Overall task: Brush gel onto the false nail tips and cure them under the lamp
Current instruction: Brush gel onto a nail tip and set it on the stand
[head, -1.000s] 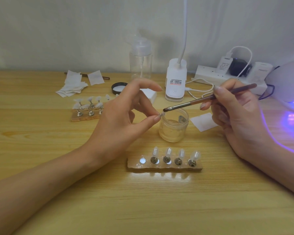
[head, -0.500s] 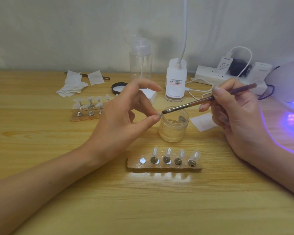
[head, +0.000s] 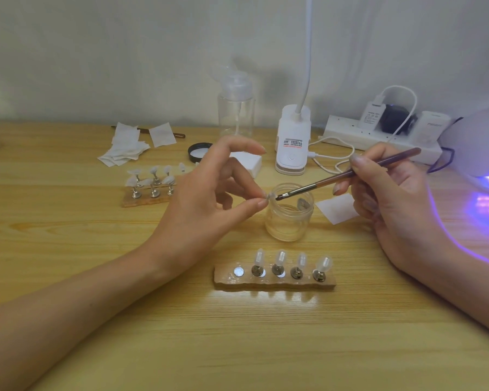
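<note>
The left hand (head: 209,198) has its thumb and a fingertip clamped together on a single small nail tip (head: 270,196), held in the air just over the near rim of the open jar of gel (head: 290,221); the forefinger arches free above. The right hand (head: 384,198) grips the brush (head: 350,173) pen-fashion, fingers closed round the handle, with the bristles pointed left at the tip. The tip is pale and tiny against the glass, so whether the bristles actually touch it is hard to say; they are at least just beside it. This looks like the coating step on one tip. In front of the jar, the near holder strip (head: 274,282) carries four tips upright on their pegs, and the leftmost magnet (head: 238,271) is bare, which is probably where this one belongs. The next move calls for a light, even stroke along the tip without flooding the pinching fingers, then seating it on that bare spot. The curing lamp (head: 480,142) glows violet at the far right of the counter (head: 68,263), well apart from the strip. A second holder strip (head: 150,197) stands further back on the left.
</note>
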Action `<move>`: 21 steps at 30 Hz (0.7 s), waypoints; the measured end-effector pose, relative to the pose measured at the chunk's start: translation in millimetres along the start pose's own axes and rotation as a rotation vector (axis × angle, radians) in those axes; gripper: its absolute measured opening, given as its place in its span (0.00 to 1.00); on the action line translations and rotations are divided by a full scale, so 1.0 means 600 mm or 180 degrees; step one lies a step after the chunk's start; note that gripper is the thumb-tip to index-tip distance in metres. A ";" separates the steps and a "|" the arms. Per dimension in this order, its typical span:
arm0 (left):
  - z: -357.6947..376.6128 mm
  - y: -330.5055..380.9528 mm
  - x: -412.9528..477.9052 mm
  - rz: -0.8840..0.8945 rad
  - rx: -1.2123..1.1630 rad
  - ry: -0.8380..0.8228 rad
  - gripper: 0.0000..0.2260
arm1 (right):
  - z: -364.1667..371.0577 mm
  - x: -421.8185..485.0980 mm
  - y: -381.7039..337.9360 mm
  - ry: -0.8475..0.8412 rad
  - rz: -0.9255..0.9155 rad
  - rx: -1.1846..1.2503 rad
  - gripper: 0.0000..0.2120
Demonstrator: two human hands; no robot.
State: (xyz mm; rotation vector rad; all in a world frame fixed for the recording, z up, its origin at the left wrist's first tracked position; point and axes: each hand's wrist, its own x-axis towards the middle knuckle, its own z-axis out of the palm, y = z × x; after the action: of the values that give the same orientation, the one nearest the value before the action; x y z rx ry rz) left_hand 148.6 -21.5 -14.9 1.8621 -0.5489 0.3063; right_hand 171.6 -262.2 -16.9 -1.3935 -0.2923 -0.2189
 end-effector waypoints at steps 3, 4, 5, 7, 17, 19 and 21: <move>-0.013 0.018 0.010 -0.0075 -0.0249 0.0121 0.24 | 0.002 0.000 -0.003 0.0064 0.0083 0.0029 0.09; -0.021 0.029 0.017 -0.0084 -0.0404 0.0189 0.25 | 0.003 0.000 -0.003 0.0081 0.0121 0.0023 0.09; -0.032 0.042 0.024 -0.0051 -0.0512 0.0238 0.26 | 0.004 0.000 -0.004 0.0090 0.0160 0.0010 0.09; -0.056 0.072 0.035 0.0174 -0.0434 0.0188 0.30 | 0.006 0.000 -0.005 0.0081 0.0199 -0.0011 0.09; -0.061 0.052 -0.045 -0.0128 0.0044 -0.0529 0.41 | 0.009 -0.001 -0.009 0.0071 0.0149 0.0022 0.08; -0.060 0.035 -0.066 -0.0299 0.0042 -0.0669 0.42 | 0.009 -0.001 -0.009 0.0074 0.0146 0.0023 0.09; -0.056 0.025 -0.079 -0.0393 0.0105 -0.0848 0.43 | 0.009 -0.001 -0.009 0.0071 0.0151 0.0032 0.09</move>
State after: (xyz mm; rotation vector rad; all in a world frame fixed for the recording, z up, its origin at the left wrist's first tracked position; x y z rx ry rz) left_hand 102.2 16.3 -13.0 1.9728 -0.6080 -0.0158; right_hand 169.0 -257.5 -11.3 -1.3857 -0.2412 -0.1935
